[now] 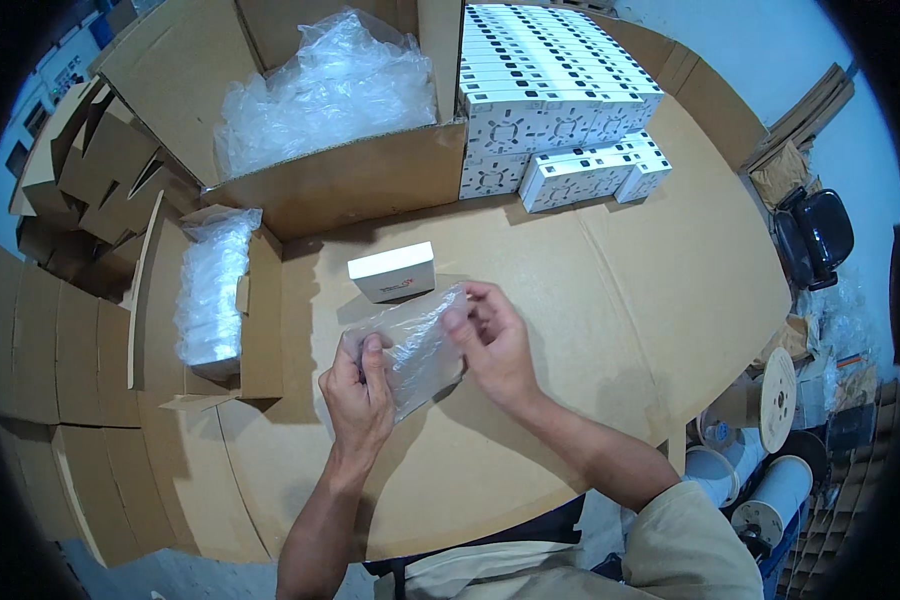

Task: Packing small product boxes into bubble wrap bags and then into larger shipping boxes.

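Note:
A clear bubble wrap bag (pixel 420 345) is stretched between my two hands above the cardboard-covered table (pixel 570 320). My left hand (pixel 360 385) pinches its left edge, thumb on top. At its upper right corner, my right hand (pixel 492 340) grips the plastic between thumb and fingers. Just beyond the bag a small white box (pixel 392 272) stands on the table, touched by neither hand. Whether anything lies inside the bag I cannot tell, but it looks flat.
To the left, an open carton (pixel 262 330) holds a row of bubble-wrapped items (pixel 213 290). Behind it a large carton (pixel 350 185) is heaped with bubble bags (pixel 335 95). White patterned boxes (pixel 560 110) are stacked at the back. Cable spools (pixel 775 495) stand beyond the table's right edge.

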The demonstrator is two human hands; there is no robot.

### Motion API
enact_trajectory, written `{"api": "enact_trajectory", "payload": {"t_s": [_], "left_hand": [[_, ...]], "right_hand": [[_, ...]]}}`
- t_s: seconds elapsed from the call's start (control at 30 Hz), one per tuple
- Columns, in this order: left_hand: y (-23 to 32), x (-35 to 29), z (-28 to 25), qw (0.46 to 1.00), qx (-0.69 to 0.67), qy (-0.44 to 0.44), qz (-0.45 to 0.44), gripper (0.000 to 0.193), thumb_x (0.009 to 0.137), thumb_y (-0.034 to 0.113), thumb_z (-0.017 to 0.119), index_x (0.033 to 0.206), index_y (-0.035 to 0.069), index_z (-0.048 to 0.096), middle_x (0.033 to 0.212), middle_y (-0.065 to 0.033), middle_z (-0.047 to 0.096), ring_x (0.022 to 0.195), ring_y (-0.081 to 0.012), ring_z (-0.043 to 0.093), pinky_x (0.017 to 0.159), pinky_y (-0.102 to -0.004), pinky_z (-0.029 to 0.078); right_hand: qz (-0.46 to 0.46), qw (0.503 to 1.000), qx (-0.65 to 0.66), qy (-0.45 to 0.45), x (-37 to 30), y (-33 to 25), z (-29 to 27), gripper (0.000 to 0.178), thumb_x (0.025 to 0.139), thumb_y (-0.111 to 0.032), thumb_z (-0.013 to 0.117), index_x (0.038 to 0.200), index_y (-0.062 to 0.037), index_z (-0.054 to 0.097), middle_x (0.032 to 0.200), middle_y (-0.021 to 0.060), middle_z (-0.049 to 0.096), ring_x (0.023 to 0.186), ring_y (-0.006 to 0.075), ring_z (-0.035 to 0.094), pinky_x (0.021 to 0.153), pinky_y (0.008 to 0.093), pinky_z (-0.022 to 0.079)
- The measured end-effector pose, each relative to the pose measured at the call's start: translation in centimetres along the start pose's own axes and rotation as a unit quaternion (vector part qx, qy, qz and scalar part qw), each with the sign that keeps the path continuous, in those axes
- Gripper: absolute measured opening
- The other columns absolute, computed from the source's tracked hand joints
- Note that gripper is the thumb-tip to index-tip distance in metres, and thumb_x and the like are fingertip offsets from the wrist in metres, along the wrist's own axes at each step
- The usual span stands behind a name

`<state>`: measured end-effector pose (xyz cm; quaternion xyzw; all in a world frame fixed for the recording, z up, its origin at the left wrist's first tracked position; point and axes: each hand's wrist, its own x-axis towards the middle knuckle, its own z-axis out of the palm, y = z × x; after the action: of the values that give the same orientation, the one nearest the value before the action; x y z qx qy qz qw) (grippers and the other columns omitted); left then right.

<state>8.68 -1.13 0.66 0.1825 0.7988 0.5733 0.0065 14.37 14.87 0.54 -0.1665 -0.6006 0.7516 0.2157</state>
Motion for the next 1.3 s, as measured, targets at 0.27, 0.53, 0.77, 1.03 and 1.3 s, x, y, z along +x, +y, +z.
{"api": "enact_trajectory", "payload": {"t_s": [0.27,0.53,0.77,1.03,1.3], "left_hand": [[-1.1,0.5,0.7,0.995,-0.082,0.047,-0.029,0.036,0.11,0.025,0.049,0.085,0.0,0.058,0.067,-0.0018,0.053,0.063,-0.0077,0.046,0.057,-0.0281,0.041],[-0.2,0.8,0.3,0.997,-0.068,0.041,-0.005,0.038,0.111,0.025,0.048,0.082,0.001,0.051,0.068,0.0011,0.046,0.065,-0.0071,0.04,0.056,-0.027,0.037],[-1.5,1.0,-0.1,0.995,-0.053,0.084,0.03,0.034,0.111,0.025,0.047,0.085,0.002,0.051,0.068,0.0004,0.047,0.067,-0.0047,0.042,0.058,-0.0261,0.038],[0.0,1.3,0.3,0.962,-0.237,0.104,-0.09,0.022,0.106,0.021,0.058,0.099,0.0,0.062,0.085,-0.0021,0.067,0.078,-0.0073,0.058,0.067,-0.0258,0.048],[0.1,0.4,0.3,0.985,-0.143,-0.011,-0.096,0.021,0.103,0.018,0.063,0.099,-0.001,0.07,0.084,-0.0038,0.07,0.079,-0.0091,0.063,0.071,-0.0264,0.051]], "right_hand": [[-0.071,0.988,-0.134,0.037,-0.8,1.0,1.4,0.032,0.101,-0.023,0.067,0.082,0.0009,0.059,0.06,0.0024,0.055,0.061,0.0051,0.047,0.053,0.0294,0.042],[-0.065,0.987,-0.131,0.074,0.0,0.8,0.5,0.032,0.102,-0.024,0.067,0.082,-0.0002,0.058,0.063,0.0001,0.052,0.061,0.0054,0.045,0.054,0.0256,0.04],[-0.044,0.999,-0.019,-0.01,-0.6,-0.3,2.1,0.022,0.098,-0.02,0.072,0.094,0.0003,0.066,0.078,0.0036,0.07,0.075,0.0063,0.062,0.065,0.0269,0.052],[-0.018,0.994,-0.105,-0.033,-0.7,0.5,1.0,0.019,0.095,-0.013,0.072,0.106,0.0021,0.071,0.084,0.0075,0.075,0.075,0.0077,0.066,0.067,0.0294,0.054],[-0.067,0.978,-0.182,-0.076,-0.7,1.2,0.3,0.017,0.098,-0.014,0.07,0.105,0.0019,0.072,0.082,0.0028,0.073,0.074,0.0074,0.064,0.066,0.0279,0.053]]}}
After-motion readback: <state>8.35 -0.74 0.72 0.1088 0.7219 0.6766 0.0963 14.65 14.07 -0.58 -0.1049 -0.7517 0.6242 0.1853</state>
